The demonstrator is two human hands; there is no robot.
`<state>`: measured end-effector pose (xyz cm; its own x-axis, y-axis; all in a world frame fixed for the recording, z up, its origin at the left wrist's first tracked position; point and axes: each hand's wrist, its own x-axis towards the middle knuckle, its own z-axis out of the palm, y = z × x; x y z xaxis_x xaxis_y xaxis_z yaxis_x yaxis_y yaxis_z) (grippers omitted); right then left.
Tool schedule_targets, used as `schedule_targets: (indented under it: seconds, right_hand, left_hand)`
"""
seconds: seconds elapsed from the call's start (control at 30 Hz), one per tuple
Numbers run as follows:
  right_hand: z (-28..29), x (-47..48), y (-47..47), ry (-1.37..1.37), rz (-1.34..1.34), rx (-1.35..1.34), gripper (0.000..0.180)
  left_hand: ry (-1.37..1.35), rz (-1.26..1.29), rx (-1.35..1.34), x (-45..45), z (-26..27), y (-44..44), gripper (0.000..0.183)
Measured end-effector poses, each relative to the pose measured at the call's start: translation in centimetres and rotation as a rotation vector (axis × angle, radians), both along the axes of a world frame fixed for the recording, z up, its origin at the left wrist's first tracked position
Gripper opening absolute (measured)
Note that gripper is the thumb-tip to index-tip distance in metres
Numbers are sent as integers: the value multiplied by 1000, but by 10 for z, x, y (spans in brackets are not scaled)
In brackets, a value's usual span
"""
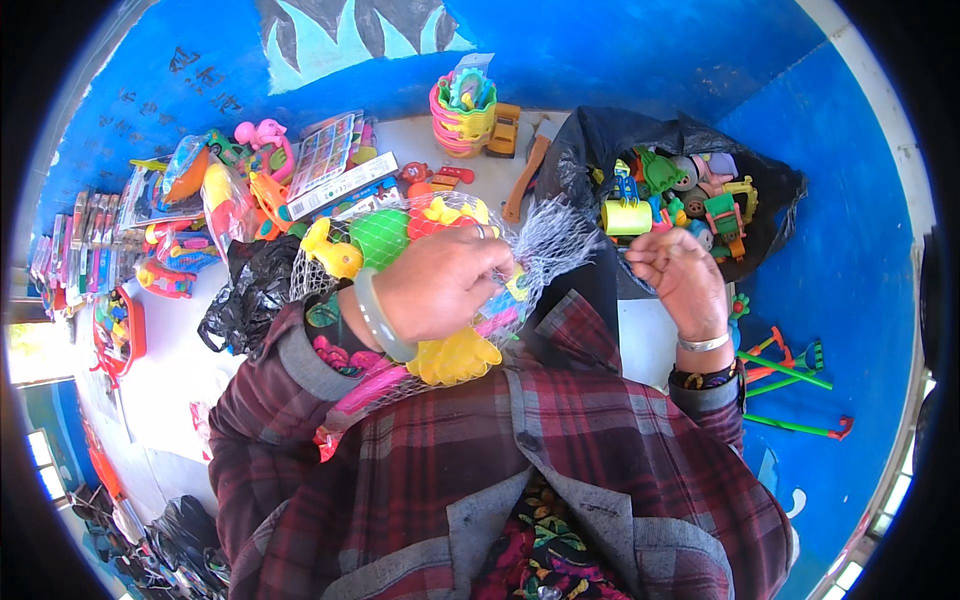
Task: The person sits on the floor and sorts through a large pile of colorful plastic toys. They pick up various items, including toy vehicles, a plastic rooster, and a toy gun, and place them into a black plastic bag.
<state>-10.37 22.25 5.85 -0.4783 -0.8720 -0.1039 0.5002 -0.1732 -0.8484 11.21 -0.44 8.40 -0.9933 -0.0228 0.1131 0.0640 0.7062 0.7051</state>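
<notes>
My left hand lies over a white mesh bag of plastic toys and grips the net near its gathered neck. Through the net show a yellow animal toy, a green rounded piece and a yellow toy piece. The bag rests against the front of my plaid jacket. Off to the right, my right hand is raised with bent fingers close together. Whether something thin sits between those fingertips is too small to tell. Just beyond it is an opened black plastic bag of toys.
Behind are stacked toy buckets, a yellow toy vehicle and a wooden-handled hatchet. Boxed and bagged toys, including a white box, crowd the left. A crumpled black bag touches the net. Long-handled toy tools stand right.
</notes>
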Motion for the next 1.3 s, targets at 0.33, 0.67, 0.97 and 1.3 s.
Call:
schedule_targets:
  seconds: [0.33,0.67,0.97,1.3]
  right_hand:
    - [31,15,-46,676,152,312,19]
    - [43,39,-55,566,1073,220,48]
    - [11,83,-92,1237,683,-60,37]
    - [-15,71,-106,981,833,119,34]
  left_hand:
    - [310,-69,217,7,41,0,14]
    - [380,-32,263,17,60,-5,13]
    - [446,-78,273,20,70,-6,10]
    - [428,-69,306,33,65,-12,9]
